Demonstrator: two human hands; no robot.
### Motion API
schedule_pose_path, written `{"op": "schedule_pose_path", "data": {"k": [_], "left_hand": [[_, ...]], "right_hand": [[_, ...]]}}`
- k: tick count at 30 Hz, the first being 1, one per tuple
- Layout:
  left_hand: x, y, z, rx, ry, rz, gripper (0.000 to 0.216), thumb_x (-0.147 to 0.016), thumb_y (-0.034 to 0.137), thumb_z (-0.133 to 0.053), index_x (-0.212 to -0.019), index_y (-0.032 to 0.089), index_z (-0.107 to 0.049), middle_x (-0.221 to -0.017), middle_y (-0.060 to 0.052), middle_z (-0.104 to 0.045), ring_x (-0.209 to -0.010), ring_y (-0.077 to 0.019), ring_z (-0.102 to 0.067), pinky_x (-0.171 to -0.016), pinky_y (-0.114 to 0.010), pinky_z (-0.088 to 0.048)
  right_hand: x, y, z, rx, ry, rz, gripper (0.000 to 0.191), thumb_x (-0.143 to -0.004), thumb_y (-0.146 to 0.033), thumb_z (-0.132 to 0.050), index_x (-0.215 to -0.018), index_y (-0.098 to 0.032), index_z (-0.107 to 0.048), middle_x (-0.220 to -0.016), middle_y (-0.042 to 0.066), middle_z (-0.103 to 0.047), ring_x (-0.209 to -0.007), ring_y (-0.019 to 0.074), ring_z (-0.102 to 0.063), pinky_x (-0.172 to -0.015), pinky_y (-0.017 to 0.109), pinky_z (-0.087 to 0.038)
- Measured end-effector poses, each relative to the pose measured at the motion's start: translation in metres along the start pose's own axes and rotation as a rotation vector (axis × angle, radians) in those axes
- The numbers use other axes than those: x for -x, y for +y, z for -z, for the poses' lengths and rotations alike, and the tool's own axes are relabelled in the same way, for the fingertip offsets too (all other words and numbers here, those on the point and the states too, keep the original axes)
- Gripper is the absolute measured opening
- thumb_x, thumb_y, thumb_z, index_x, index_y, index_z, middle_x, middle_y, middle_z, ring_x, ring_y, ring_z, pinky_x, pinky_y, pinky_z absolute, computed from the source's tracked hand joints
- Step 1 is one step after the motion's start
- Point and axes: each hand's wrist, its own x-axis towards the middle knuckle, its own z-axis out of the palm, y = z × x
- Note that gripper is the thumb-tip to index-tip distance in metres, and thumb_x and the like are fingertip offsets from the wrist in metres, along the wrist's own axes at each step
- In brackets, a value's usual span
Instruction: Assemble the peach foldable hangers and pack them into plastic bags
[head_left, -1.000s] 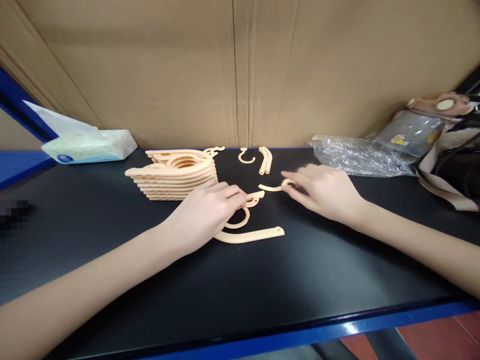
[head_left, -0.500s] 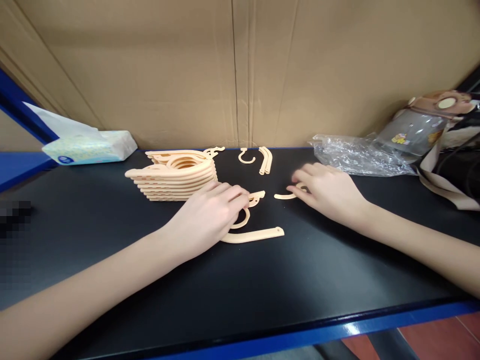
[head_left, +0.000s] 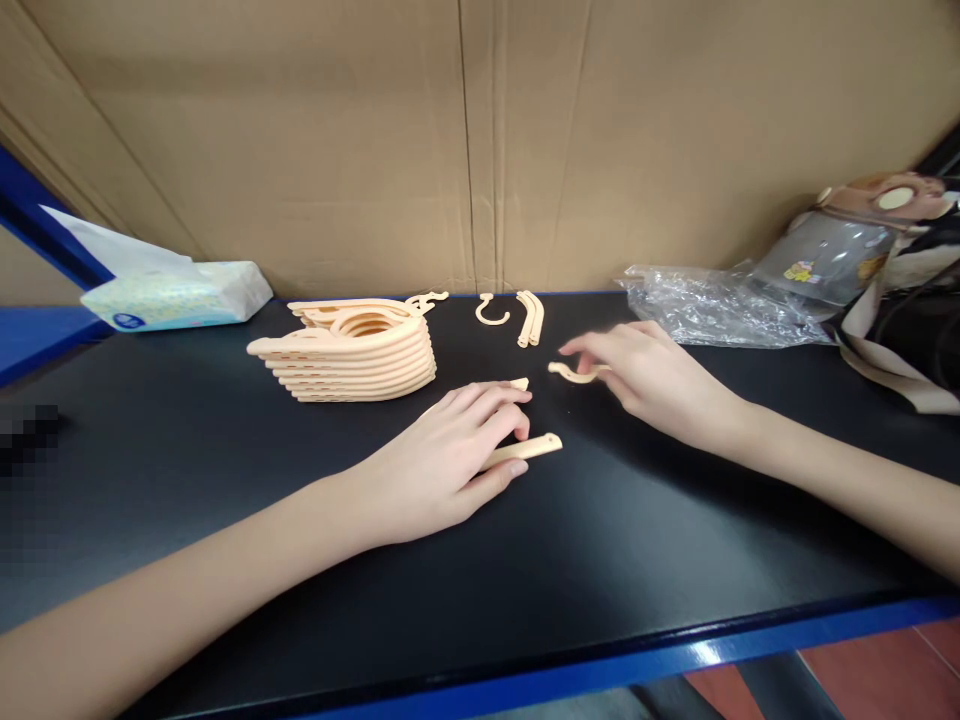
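My left hand (head_left: 450,455) rests low over the table, with its thumb and fingers closed around a cream plastic hanger arm (head_left: 541,447). The arm's holed end sticks out to the right past the thumb. Another cream tip (head_left: 520,384) shows beyond my left fingers; the rest of it is covered. To the right, my right hand (head_left: 649,375) pinches a curved cream hanger hook (head_left: 574,375), partly hidden by the fingers. A stack of folded cream hangers (head_left: 345,360) stands behind and left of my left hand. At the back lie a loose hook (head_left: 493,318) and curved arms (head_left: 532,320).
A tissue pack (head_left: 176,295) sits at the back left. Crumpled clear plastic (head_left: 712,310), a drinking bottle (head_left: 817,260) and a strap (head_left: 877,365) occupy the back right. Cardboard (head_left: 300,150) rises behind the black tabletop (head_left: 525,590), which has a blue front edge.
My left hand has moved slightly right and closed around the hanger arm, covering the ring part seen before. My right hand has shifted a little, and the hook in it has turned and risen.
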Motion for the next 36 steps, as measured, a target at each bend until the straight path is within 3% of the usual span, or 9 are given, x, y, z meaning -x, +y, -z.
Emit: {"op": "schedule_pose_path", "data": {"k": [5, 8, 12, 16, 24, 30, 36], "left_hand": [[-0.002, -0.001, 0.000, 0.031, 0.005, 0.016, 0.013, -0.100, 0.026, -0.041, -0.091, 0.021, -0.049, -0.125, -0.011, -0.056, -0.137, -0.0237, -0.036, -0.104, -0.039, -0.040], [-0.002, 0.000, 0.002, 0.036, -0.015, 0.037, 0.013, -0.100, 0.026, -0.041, -0.089, 0.020, -0.045, -0.124, -0.012, -0.056, -0.136, -0.0226, -0.036, -0.103, -0.039, -0.040], [-0.002, 0.000, 0.004, 0.053, -0.032, 0.065, 0.017, -0.100, 0.027, -0.040, -0.084, 0.021, -0.041, -0.123, -0.012, -0.055, -0.136, -0.0222, -0.036, -0.104, -0.040, -0.039], [-0.004, -0.002, 0.002, 0.050, -0.019, 0.041, 0.022, -0.101, 0.027, -0.038, -0.080, 0.022, -0.037, -0.114, -0.010, -0.058, -0.135, -0.0211, -0.037, -0.104, -0.038, -0.040], [-0.002, -0.008, -0.001, 0.028, 0.040, 0.021, 0.022, -0.102, 0.026, -0.035, -0.080, 0.022, -0.035, -0.127, -0.011, -0.054, -0.136, -0.0200, -0.037, -0.105, -0.037, -0.038], [-0.002, -0.007, -0.001, 0.029, 0.033, 0.019, 0.022, -0.102, 0.026, -0.036, -0.081, 0.022, -0.034, -0.119, -0.010, -0.056, -0.135, -0.0195, -0.037, -0.104, -0.037, -0.039], [-0.002, -0.007, 0.000, 0.031, 0.023, 0.037, 0.022, -0.102, 0.026, -0.036, -0.081, 0.022, -0.034, -0.119, -0.010, -0.055, -0.136, -0.0196, -0.037, -0.104, -0.037, -0.039]], "right_hand": [[-0.003, -0.002, -0.002, -0.102, 0.059, 0.000, 0.035, -0.086, -0.003, -0.041, -0.112, -0.016, -0.061, -0.086, 0.003, -0.070, -0.087, 0.0197, -0.062, -0.093, 0.039, -0.038], [-0.004, -0.003, 0.000, -0.079, 0.078, 0.009, 0.019, -0.089, -0.018, -0.051, -0.101, -0.016, -0.066, -0.089, 0.005, -0.069, -0.087, 0.0210, -0.062, -0.088, 0.039, -0.039], [-0.003, 0.001, 0.004, -0.021, -0.017, 0.094, 0.024, -0.092, -0.036, -0.056, -0.097, -0.018, -0.071, -0.101, 0.007, -0.066, -0.094, 0.0228, -0.060, -0.084, 0.039, -0.041], [-0.002, 0.003, 0.005, -0.017, -0.025, 0.182, 0.022, -0.094, -0.028, -0.051, -0.091, -0.017, -0.070, -0.102, 0.008, -0.066, -0.094, 0.0218, -0.059, -0.085, 0.037, -0.041], [-0.006, -0.009, 0.003, -0.040, 0.066, 0.246, 0.019, -0.092, -0.016, -0.047, -0.083, -0.014, -0.063, -0.080, 0.006, -0.066, -0.078, 0.0194, -0.058, -0.082, 0.035, -0.043], [-0.004, -0.004, 0.003, 0.014, 0.116, 0.242, 0.020, -0.092, -0.023, -0.053, -0.097, -0.011, -0.067, -0.090, 0.007, -0.069, -0.083, 0.0209, -0.059, -0.083, 0.036, -0.043], [-0.003, 0.004, 0.008, 0.078, 0.012, 0.248, 0.024, -0.095, -0.028, -0.050, -0.090, -0.018, -0.072, -0.098, 0.006, -0.068, -0.090, 0.0214, -0.061, -0.088, 0.038, -0.042]]}}
